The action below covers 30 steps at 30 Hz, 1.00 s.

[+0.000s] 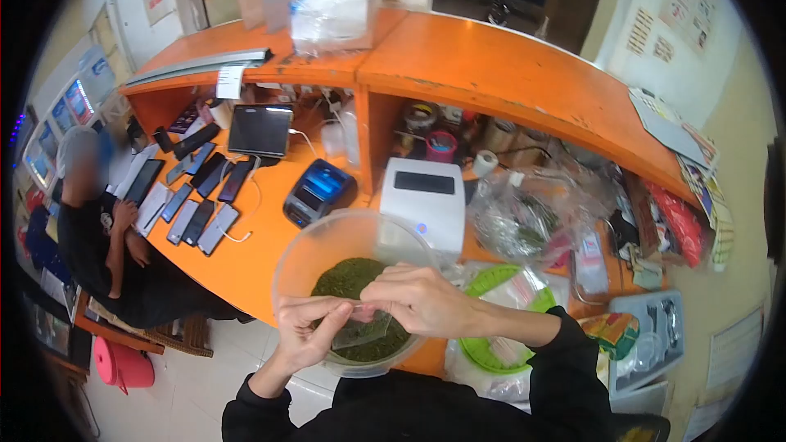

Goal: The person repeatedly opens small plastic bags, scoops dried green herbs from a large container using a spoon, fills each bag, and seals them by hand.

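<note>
My left hand (309, 329) and my right hand (419, 299) meet over a translucent plastic tub (288, 266). Between their pinched fingertips is the top edge of a small clear plastic bag (366, 330), which hangs down inside the tub's outline. Dried green flakes (348, 276), like chopped herbs, cover the bottom of the tub. Whether the bag has anything in it I cannot make out. To the right of the tub, beneath my right forearm, a bright green basket (485, 354) holds stacked clear bags.
A white label printer (423, 205) stands just behind the tub, beside a dark card terminal (319, 192). Several phones (217, 225) lie on the orange counter (237, 278). A seated person (98, 229) is at left. A grey tray (651, 336) with utensils sits at right.
</note>
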Each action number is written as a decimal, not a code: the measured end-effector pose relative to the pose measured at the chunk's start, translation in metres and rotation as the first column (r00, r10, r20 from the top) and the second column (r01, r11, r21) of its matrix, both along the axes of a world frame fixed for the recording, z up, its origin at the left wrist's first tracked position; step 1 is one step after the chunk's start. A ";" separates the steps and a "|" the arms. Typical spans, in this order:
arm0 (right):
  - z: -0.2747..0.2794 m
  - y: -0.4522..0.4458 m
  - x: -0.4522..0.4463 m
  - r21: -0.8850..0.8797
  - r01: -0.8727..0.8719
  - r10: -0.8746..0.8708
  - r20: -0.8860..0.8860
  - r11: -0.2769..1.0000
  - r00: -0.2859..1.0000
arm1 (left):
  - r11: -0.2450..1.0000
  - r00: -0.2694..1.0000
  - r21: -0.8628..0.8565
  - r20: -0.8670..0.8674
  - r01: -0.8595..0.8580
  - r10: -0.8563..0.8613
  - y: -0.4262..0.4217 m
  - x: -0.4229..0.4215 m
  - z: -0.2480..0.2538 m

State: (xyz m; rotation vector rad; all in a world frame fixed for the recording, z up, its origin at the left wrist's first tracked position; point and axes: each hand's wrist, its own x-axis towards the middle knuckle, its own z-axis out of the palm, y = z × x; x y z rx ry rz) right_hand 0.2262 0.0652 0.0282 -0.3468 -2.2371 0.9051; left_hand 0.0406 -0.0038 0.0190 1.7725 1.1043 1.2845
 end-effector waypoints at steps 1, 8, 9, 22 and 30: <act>-0.002 0.000 0.004 0.017 0.015 -0.015 -0.006 1.000 1.000 | 0.999 0.999 -0.035 0.024 0.039 -0.038 0.002 0.001 -0.001; -0.002 0.042 0.124 0.370 0.710 -0.785 0.094 0.599 0.613 | 0.999 0.991 -0.032 -0.132 0.028 -0.032 0.011 -0.020 -0.031; -0.007 0.052 0.150 0.442 0.768 -0.864 0.035 0.464 0.502 | 0.998 0.993 -0.053 -0.114 0.018 -0.024 0.010 -0.025 -0.033; -0.175 -0.014 0.226 0.162 0.881 -0.740 0.620 0.444 0.259 | 0.995 0.977 -0.081 -0.208 -0.058 0.040 -0.001 -0.026 -0.021; -0.181 -0.009 0.215 0.157 0.903 -0.852 0.428 0.399 0.302 | 0.998 0.974 -0.062 -0.224 -0.034 0.019 0.002 -0.018 -0.017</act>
